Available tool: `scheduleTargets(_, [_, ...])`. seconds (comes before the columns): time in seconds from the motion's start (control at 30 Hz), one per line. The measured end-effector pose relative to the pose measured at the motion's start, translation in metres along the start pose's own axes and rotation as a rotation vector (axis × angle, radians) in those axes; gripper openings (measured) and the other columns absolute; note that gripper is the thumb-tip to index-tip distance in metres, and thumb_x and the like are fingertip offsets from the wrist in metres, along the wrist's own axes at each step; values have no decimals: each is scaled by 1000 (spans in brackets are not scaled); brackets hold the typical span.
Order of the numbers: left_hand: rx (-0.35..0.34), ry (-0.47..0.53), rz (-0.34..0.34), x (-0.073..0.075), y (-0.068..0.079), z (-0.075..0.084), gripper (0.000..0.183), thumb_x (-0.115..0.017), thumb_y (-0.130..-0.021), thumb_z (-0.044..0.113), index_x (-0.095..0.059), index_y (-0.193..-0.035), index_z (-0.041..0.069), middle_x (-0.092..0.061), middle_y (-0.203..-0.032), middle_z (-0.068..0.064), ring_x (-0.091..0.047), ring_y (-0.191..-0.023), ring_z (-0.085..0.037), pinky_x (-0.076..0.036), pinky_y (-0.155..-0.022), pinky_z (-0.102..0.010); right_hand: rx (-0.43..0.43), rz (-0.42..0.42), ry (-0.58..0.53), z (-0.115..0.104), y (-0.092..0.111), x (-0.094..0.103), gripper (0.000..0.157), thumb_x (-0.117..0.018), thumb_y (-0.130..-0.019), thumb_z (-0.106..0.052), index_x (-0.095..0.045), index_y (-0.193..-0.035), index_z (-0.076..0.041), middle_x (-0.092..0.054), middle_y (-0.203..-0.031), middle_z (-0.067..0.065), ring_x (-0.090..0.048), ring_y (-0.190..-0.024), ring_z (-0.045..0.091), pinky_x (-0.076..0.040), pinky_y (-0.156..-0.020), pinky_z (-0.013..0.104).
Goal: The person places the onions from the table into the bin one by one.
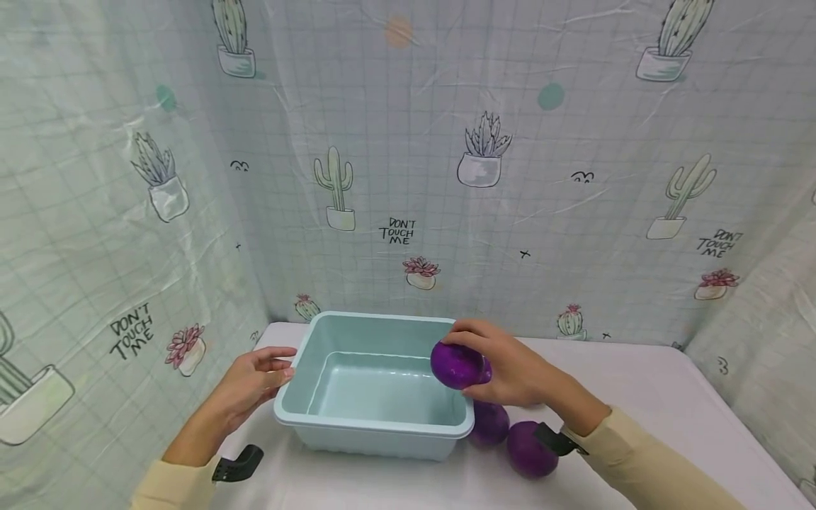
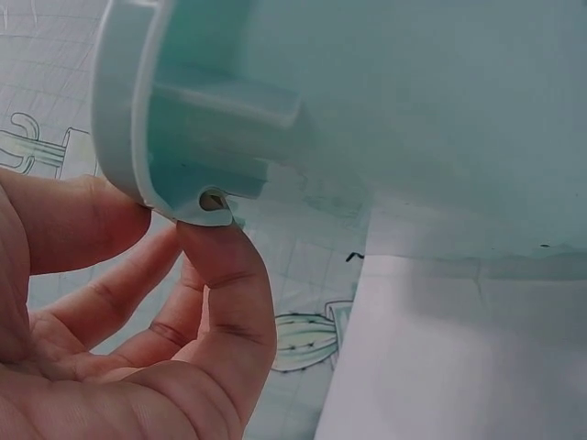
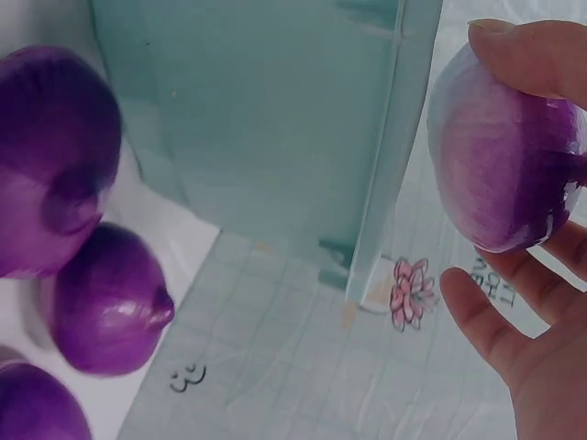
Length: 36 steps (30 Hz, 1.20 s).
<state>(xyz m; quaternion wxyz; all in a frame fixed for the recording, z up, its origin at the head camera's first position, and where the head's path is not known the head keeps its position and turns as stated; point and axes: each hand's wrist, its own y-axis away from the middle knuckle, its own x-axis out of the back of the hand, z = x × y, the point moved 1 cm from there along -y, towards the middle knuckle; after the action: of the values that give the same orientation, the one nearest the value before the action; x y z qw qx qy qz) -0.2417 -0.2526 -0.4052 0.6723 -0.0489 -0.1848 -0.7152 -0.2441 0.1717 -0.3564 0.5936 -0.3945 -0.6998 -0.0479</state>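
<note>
A pale blue-green plastic basin [image 1: 376, 425] stands on the white table, its inside bare in the head view. At its left rim, my left hand [image 1: 248, 382] pinches the edge between thumb and fingers; the left wrist view shows this grip on the rim [image 2: 138, 110] from below. My right hand [image 1: 510, 361] holds a shiny purple onion [image 1: 455, 365] over the basin's right side. In the right wrist view the thumb lies on top of this onion [image 3: 504, 156] and fingers are beneath it.
More purple onions lie on the table right of the basin, one onion [image 1: 489, 423] close against its wall and another onion [image 1: 532, 453] nearer the front. A cactus-print curtain [image 1: 433, 205] hangs behind and at both sides of the white table [image 1: 625, 404].
</note>
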Motion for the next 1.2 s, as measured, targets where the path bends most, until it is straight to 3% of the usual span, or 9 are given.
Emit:
scheduleTargets(0.53, [1, 17, 15, 1, 1, 0, 49, -65, -94, 13, -49, -140, 4, -62, -113, -11, -62, -94, -18, -53, -80, -29, 94, -55, 72, -14, -41, -9, 75, -89, -68, -31, -55, -134, -25, -52, -138, 2, -51, -128, 20, -50, -100, 43])
scheduleTargets(1.2, [-9, 45, 17, 0, 0, -3, 48, -65, -94, 12, -50, -139, 4, -62, -113, -11, -63, -93, -19, -54, -80, -31, 150, -101, 80, -29, -87, -25, 68, -86, -70, -31, -57, -131, -24, -52, -128, -2, -51, -117, 13, -52, -93, 33])
